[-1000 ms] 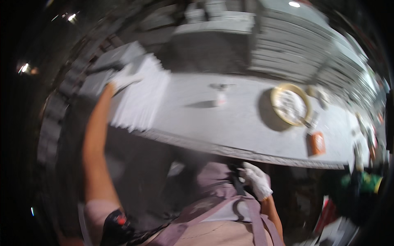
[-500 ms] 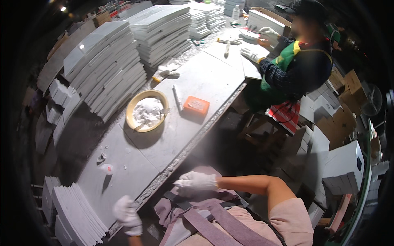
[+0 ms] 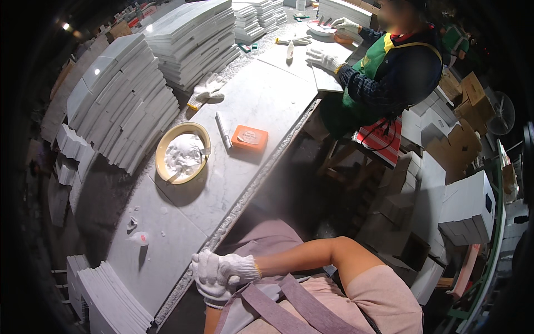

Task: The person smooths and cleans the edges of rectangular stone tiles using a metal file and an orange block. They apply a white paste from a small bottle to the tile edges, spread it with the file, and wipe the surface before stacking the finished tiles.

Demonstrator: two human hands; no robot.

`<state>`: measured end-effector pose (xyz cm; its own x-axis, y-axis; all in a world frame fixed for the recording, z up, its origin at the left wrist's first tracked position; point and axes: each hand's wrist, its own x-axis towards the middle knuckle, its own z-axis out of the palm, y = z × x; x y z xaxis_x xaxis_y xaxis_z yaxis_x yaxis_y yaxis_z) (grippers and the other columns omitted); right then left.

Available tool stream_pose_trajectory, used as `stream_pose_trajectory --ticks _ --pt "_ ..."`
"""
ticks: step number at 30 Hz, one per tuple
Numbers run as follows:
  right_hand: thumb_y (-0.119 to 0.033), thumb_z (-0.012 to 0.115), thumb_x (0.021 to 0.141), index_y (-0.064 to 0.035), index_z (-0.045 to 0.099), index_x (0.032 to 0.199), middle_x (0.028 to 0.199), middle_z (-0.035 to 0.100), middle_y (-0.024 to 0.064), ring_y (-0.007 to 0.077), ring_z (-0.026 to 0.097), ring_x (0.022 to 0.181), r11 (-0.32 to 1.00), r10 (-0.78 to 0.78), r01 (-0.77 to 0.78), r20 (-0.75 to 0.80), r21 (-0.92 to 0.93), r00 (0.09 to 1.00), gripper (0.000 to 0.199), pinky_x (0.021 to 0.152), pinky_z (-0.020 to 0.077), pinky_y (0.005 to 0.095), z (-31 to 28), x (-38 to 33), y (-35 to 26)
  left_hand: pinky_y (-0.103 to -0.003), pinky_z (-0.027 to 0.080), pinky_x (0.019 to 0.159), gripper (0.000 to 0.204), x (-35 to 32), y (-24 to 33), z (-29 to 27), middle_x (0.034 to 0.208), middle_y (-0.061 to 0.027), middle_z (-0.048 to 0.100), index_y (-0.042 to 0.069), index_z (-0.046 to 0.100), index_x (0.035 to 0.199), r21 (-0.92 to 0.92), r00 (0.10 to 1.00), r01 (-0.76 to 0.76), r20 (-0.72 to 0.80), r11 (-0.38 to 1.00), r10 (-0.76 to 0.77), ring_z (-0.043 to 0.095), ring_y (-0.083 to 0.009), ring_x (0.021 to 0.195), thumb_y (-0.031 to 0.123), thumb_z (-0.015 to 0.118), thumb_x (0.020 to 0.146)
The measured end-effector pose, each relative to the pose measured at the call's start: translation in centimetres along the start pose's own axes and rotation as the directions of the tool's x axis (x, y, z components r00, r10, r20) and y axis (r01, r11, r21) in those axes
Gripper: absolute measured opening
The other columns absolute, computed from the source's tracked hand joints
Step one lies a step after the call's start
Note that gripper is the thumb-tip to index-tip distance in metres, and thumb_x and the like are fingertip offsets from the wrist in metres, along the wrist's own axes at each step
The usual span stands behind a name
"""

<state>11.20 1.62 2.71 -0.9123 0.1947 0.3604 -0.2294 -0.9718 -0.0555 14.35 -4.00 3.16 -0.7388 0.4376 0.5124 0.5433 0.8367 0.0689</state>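
Both my hands wear white knit gloves and meet at the table's near edge. My right hand [image 3: 236, 268] comes in from the right, fingers curled against my left hand [image 3: 211, 290], closed around part of it. My left hand rises from below, its fingers bent; whether anything lies inside the grip is hidden. Beyond them on the table [image 3: 222, 195] stands a yellow bowl [image 3: 159, 158] of white powder or paste, with tools resting in it. Beside the bowl lie a white stick-like tube [image 3: 223, 130] and an orange box [image 3: 250, 138]. A small whitish bottle [image 3: 140, 239] lies left of my hands.
Tall stacks of white stone slabs [image 3: 119, 106] line the far left; more slabs [image 3: 114, 295] stand at lower left. A spare glove [image 3: 207, 92] lies behind the bowl. Across the table's far end a co-worker [image 3: 384, 78] in a green apron handles a slab. Cardboard boxes [image 3: 453, 139] crowd the right.
My left hand has moved right and my right hand left and down, and they have come together. The view has shifted slightly. The co-worker still stands at the far end.
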Motion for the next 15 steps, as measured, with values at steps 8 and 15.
stream_pose_trajectory --ticks 8,15 --pt "-0.053 0.043 0.110 -0.0069 0.045 0.147 0.139 0.056 0.0064 0.0210 0.054 0.126 0.021 0.935 -0.947 0.329 0.321 0.132 0.059 0.118 0.0364 0.0390 -6.1 -0.2 -3.5 -0.064 0.045 0.111 0.062 -6.3 -3.7 -1.5 0.136 -0.0202 0.058 0.007 0.055 0.141 0.162 0.976 0.215 -0.011 0.963 -0.216 0.057 -0.0443 0.129 0.058 0.035 0.111" --pt "-0.052 0.041 0.113 0.0022 0.044 0.156 0.151 0.056 0.0207 0.0323 0.055 0.139 0.217 0.961 -0.955 0.126 0.201 0.245 0.069 0.120 0.0403 0.0472 -9.3 0.6 -6.0 -0.059 0.050 0.107 0.037 -6.4 -3.1 -0.5 0.132 -0.0200 0.060 0.003 0.056 0.141 0.066 0.960 0.280 -0.048 0.958 -0.277 0.060 -0.0421 0.121 0.023 0.052 0.110"
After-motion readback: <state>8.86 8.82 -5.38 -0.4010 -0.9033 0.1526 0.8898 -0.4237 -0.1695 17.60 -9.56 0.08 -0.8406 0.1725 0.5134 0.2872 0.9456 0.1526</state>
